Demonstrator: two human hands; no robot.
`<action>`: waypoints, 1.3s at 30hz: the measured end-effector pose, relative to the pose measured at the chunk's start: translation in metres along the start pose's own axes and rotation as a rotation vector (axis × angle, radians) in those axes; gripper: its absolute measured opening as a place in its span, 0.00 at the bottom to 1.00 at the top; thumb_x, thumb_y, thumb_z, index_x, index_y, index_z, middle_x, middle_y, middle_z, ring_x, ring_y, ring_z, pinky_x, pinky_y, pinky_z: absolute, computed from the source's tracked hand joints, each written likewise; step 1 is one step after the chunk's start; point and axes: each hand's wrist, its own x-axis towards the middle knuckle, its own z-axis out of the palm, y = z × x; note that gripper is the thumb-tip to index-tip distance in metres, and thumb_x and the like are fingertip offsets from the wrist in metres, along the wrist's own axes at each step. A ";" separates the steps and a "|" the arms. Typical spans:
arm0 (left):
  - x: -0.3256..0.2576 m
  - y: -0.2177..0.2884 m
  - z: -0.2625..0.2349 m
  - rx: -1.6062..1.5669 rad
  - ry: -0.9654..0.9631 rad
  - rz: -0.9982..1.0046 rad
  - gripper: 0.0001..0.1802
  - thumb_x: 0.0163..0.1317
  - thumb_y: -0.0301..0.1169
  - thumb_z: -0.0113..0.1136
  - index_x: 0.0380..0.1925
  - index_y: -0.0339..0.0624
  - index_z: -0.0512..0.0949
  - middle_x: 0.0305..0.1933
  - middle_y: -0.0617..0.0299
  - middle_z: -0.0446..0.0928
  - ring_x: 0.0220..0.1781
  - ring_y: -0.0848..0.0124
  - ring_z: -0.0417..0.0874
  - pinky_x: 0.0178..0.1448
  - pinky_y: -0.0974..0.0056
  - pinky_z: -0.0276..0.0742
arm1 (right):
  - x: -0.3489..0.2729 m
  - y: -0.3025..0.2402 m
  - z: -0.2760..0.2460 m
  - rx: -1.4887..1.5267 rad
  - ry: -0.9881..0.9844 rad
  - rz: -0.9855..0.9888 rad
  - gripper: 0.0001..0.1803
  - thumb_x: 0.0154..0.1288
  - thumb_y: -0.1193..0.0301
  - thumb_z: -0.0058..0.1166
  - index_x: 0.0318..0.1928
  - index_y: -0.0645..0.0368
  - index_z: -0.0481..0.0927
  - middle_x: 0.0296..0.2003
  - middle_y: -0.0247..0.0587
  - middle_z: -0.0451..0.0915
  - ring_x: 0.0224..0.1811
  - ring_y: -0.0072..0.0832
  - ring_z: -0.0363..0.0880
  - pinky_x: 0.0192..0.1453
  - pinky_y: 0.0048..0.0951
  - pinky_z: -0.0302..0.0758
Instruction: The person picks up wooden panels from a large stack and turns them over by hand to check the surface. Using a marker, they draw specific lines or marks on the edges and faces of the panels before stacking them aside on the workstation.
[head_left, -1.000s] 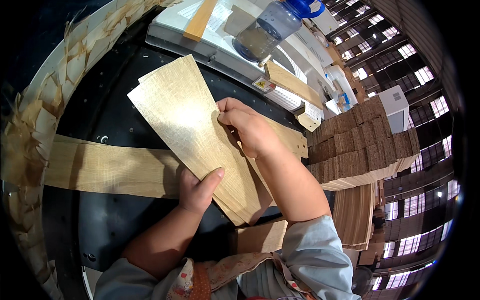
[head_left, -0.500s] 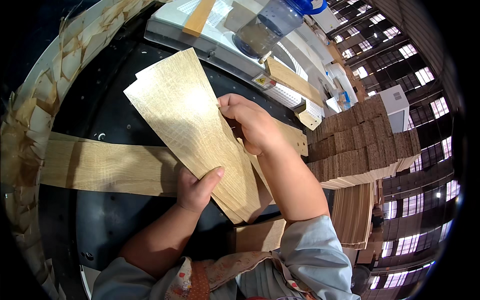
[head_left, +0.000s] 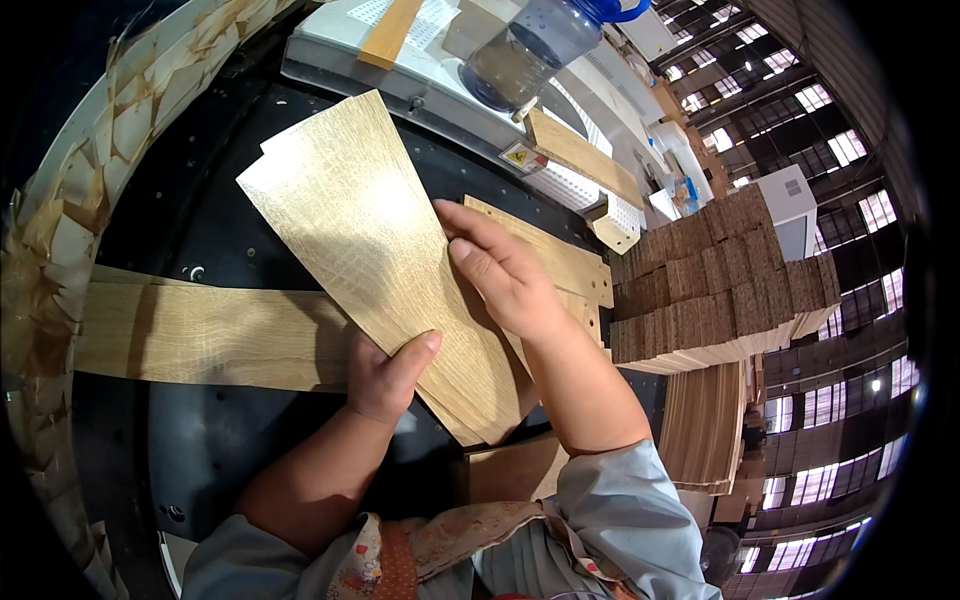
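Tilted across the middle is a small stack of pale wood-grain panels point(head_left: 350, 210), slightly out of line at their upper left and lower ends. My left hand point(head_left: 388, 372) is closed on its lower left edge, thumb on top and fingers hidden underneath. At the stack's right edge, my right hand point(head_left: 510, 270) has its fingers stretched out and its thumb apart, with the tips against or just beside the edge. Beneath lies a long wood-grain board point(head_left: 210, 335) on the black work surface point(head_left: 240, 430). Drilled wood strips point(head_left: 540, 245) lie beyond my right hand.
A pale machine housing point(head_left: 340, 60) runs along the far side, carrying a blue water jug point(head_left: 525, 55) and wooden strips point(head_left: 585, 160). Stacked brown boards point(head_left: 720, 280) stand at right. A curved, tape-covered rim point(head_left: 60, 240) borders the left. Another wood piece point(head_left: 515, 470) lies near my body.
My right hand's fingers have gone from curled at the panel edge to stretched out, uncovering more of the drilled strips. The panels have shifted slightly left, with my left hand still holding them.
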 end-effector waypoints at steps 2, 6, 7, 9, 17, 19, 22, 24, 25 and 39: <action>0.000 0.003 0.001 -0.003 -0.001 -0.016 0.23 0.49 0.28 0.57 0.47 0.31 0.69 0.45 0.57 0.73 0.45 0.71 0.73 0.51 0.66 0.69 | 0.006 -0.006 -0.005 -0.429 0.084 -0.258 0.10 0.57 0.72 0.55 0.39 0.63 0.75 0.34 0.40 0.76 0.36 0.32 0.74 0.41 0.28 0.71; 0.000 0.001 -0.002 0.003 -0.006 -0.025 0.22 0.49 0.27 0.57 0.46 0.32 0.69 0.44 0.57 0.73 0.45 0.71 0.73 0.51 0.65 0.69 | 0.025 -0.025 -0.014 -0.983 0.159 -0.625 0.09 0.47 0.74 0.64 0.25 0.58 0.74 0.24 0.38 0.73 0.26 0.34 0.71 0.29 0.29 0.70; 0.000 0.002 -0.002 0.012 -0.013 -0.033 0.22 0.49 0.27 0.57 0.46 0.32 0.69 0.44 0.58 0.73 0.45 0.71 0.73 0.51 0.65 0.69 | 0.029 -0.026 -0.013 -1.032 0.158 -0.690 0.12 0.42 0.74 0.65 0.23 0.57 0.72 0.21 0.36 0.71 0.23 0.34 0.69 0.26 0.31 0.67; -0.001 0.003 -0.002 0.028 -0.022 -0.046 0.21 0.49 0.26 0.57 0.45 0.32 0.69 0.44 0.58 0.73 0.45 0.72 0.73 0.51 0.65 0.69 | 0.028 -0.030 -0.014 -1.105 0.074 -0.775 0.12 0.40 0.74 0.65 0.23 0.57 0.73 0.21 0.35 0.71 0.24 0.33 0.69 0.25 0.31 0.66; -0.002 0.002 -0.003 0.029 -0.007 -0.035 0.20 0.50 0.25 0.57 0.45 0.32 0.71 0.43 0.59 0.74 0.44 0.72 0.74 0.50 0.66 0.69 | 0.033 -0.026 -0.017 -1.088 0.151 -1.092 0.09 0.38 0.73 0.58 0.22 0.55 0.70 0.21 0.33 0.65 0.23 0.31 0.65 0.23 0.30 0.63; -0.004 0.004 -0.004 0.025 0.006 -0.064 0.19 0.50 0.25 0.57 0.44 0.32 0.71 0.43 0.59 0.74 0.44 0.72 0.74 0.50 0.66 0.69 | 0.031 -0.030 -0.016 -1.119 0.019 -1.009 0.11 0.37 0.74 0.62 0.25 0.58 0.74 0.22 0.35 0.69 0.25 0.32 0.68 0.25 0.29 0.66; -0.004 0.004 0.000 0.003 0.021 -0.053 0.18 0.50 0.24 0.56 0.43 0.32 0.72 0.42 0.60 0.75 0.43 0.72 0.74 0.49 0.66 0.70 | 0.025 -0.031 -0.018 -1.070 -0.093 -0.991 0.12 0.37 0.76 0.64 0.26 0.61 0.75 0.22 0.36 0.71 0.26 0.33 0.69 0.26 0.29 0.67; -0.004 0.002 0.002 -0.019 0.036 -0.023 0.17 0.50 0.24 0.56 0.43 0.32 0.72 0.41 0.60 0.75 0.43 0.73 0.74 0.48 0.67 0.70 | 0.022 -0.024 -0.021 -1.071 -0.107 -1.047 0.12 0.38 0.76 0.63 0.26 0.61 0.75 0.22 0.36 0.71 0.26 0.33 0.69 0.26 0.29 0.67; -0.004 0.002 0.001 -0.005 0.027 -0.027 0.18 0.50 0.24 0.56 0.43 0.32 0.72 0.41 0.60 0.75 0.43 0.73 0.74 0.48 0.67 0.70 | 0.024 -0.023 -0.022 -1.082 -0.055 -1.086 0.12 0.38 0.76 0.63 0.26 0.61 0.75 0.22 0.36 0.71 0.25 0.33 0.69 0.26 0.28 0.67; -0.006 0.006 -0.001 -0.006 0.006 -0.106 0.19 0.49 0.23 0.56 0.44 0.33 0.71 0.42 0.60 0.74 0.42 0.73 0.74 0.48 0.67 0.70 | 0.035 -0.023 -0.018 -1.035 0.022 -1.145 0.13 0.38 0.75 0.65 0.27 0.61 0.75 0.22 0.35 0.70 0.26 0.32 0.68 0.28 0.31 0.66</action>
